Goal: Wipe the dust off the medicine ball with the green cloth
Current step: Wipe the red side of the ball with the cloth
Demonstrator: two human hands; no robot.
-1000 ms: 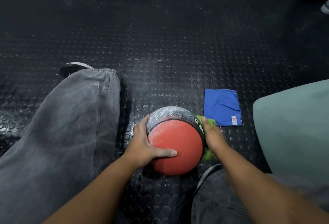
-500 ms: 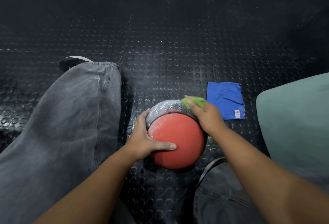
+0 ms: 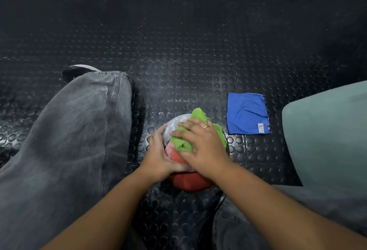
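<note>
The medicine ball, red in front and dusty grey on top, sits on the black studded floor between my legs. A bunched green cloth lies over the top of the ball. My right hand lies palm down on the cloth with fingers spread and presses it onto the ball. My left hand cups the ball's left side with its fingers curved round it. My right hand covers the left thumb and much of the ball.
A folded blue cloth lies flat on the floor just right of the ball. A large pale teal rounded object fills the right edge. My left leg in grey jeans stretches along the left, ending in a dark shoe.
My right hand has swept the green cloth from the ball's right side up over its far edge and onto the top. My left hand has stayed on the ball's left side.
</note>
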